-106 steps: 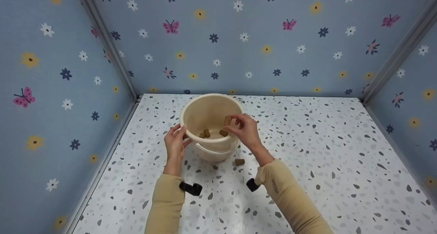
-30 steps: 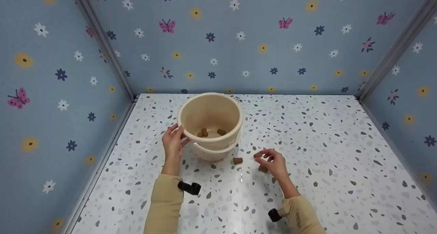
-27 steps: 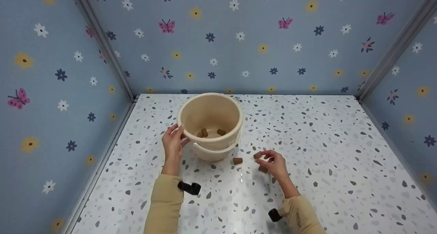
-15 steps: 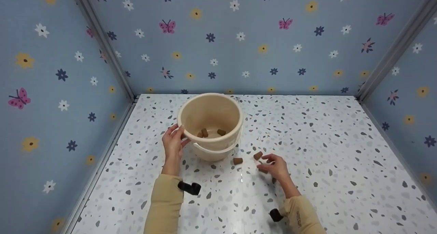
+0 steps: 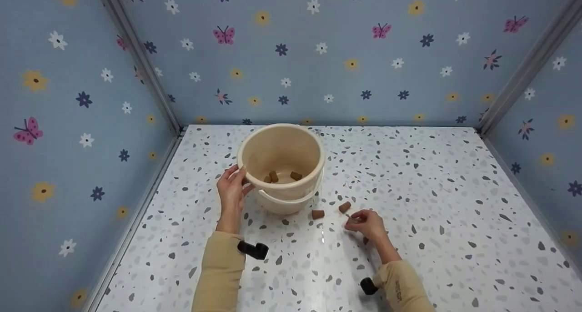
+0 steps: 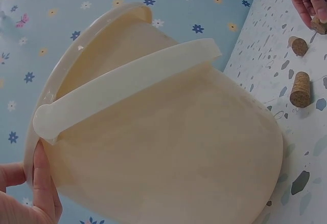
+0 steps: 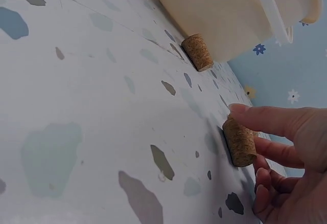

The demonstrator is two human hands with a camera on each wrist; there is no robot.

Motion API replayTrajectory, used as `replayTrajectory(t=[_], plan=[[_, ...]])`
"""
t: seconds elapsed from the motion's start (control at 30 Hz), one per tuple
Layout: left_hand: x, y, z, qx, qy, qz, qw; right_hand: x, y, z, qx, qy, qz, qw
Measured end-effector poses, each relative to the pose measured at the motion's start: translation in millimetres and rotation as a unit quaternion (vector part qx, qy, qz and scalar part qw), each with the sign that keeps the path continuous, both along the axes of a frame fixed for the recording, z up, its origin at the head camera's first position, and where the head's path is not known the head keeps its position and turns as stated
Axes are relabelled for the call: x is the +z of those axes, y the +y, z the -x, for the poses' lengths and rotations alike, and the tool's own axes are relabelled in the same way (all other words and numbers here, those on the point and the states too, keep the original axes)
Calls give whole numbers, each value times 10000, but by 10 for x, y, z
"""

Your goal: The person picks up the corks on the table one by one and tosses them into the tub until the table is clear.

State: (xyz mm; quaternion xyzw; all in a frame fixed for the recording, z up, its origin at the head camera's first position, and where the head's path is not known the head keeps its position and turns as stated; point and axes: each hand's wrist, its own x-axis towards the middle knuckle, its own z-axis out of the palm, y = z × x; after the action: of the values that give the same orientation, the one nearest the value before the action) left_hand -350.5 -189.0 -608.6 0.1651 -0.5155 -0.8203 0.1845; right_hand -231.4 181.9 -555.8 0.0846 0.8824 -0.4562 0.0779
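Note:
A cream plastic bucket point(image 5: 283, 196) with a white handle point(image 6: 133, 86) stands on the speckled table, its mouth facing up. My left hand point(image 5: 231, 189) holds the bucket's rim at the left side, thumb on the rim and fingers on the outside wall. Low over the table to the right, my right hand point(image 5: 369, 224) pinches a brown cork point(image 7: 239, 141) between thumb and fingers. One loose cork point(image 5: 344, 207) lies just ahead of that hand, and another cork point(image 5: 318, 214) lies near the bucket's base. Several corks point(image 5: 273, 176) sit on the bucket floor.
Blue flowered wall panels point(image 5: 318, 57) enclose the table at the back and on both sides. The white speckled tabletop point(image 5: 432, 189) spreads to the right of the bucket.
My right hand has moved from the bucket's mouth to the table on the right. It let go of one cork there and pulled back slightly onto another. The left hand stays on the rim.

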Motion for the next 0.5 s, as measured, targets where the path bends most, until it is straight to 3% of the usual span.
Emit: replayTrajectory(t=[0.4,0.5], plan=[[0,6,15,73,-153,-6,9999,25,-14,-5,-120,-371,-157,9991],[43,9,-12,-1,-300,22,9995,22,-16,-5,-122,-361,-134,9992]])
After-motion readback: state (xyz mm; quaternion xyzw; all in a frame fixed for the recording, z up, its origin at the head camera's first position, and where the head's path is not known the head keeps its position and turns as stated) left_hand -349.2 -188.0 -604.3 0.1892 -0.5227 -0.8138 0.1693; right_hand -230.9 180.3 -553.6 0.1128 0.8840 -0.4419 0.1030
